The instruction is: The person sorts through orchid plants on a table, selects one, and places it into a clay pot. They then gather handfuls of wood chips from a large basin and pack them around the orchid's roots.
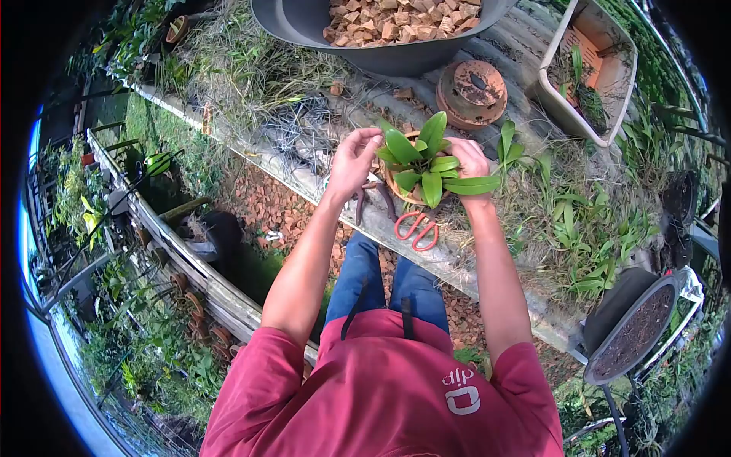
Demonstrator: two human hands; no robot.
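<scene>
A leafy green plant [415, 156] stands in a round clay pot [401, 192] between my hands. My left hand [355, 160] is at the plant's left side, thumb and fingers pinched together near a leaf tip. Whatever is in that pinch is too small to make out. On the other side, my right hand [467, 158] has its fingers curled in against the leaves and the pot's edge. Leaves hide those fingertips. Red-handled scissors [416, 230] lie just below the pot. Pliers with dark handles [375, 202] rest beside my left wrist.
A large black basin [388, 59] holds wood-like chunks at the top. Right of it are an upturned clay pot [471, 94] and a pale rectangular tub [545, 85]. Wires [293, 137] and dry grass lie leftward. A soil-filled pot [636, 331] stands lower right.
</scene>
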